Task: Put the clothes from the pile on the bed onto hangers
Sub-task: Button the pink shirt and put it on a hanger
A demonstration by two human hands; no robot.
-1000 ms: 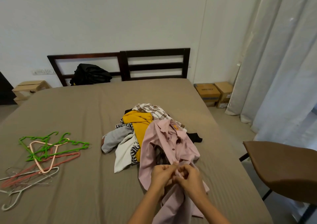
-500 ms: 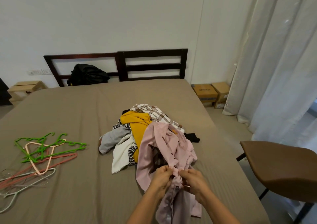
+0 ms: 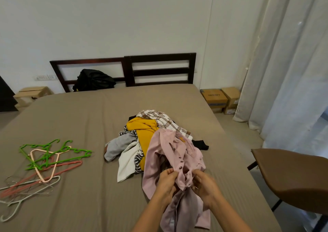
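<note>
— Where is the pink shirt [image 3: 165,152]?
— On the bed [image 3: 79,118], draped over the clothes pile [image 3: 142,130], placket running away from the person. The left hand [image 3: 166,180] and right hand [image 3: 204,183] both pinch its near end, fingers curled.
— And the hangers [image 3: 44,159]?
— Well apart, leftward; the left hand is nearer.

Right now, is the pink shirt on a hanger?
Off: the pink shirt lies bunched on the bed, left hand and right hand gripping it; hangers lie apart.
</note>
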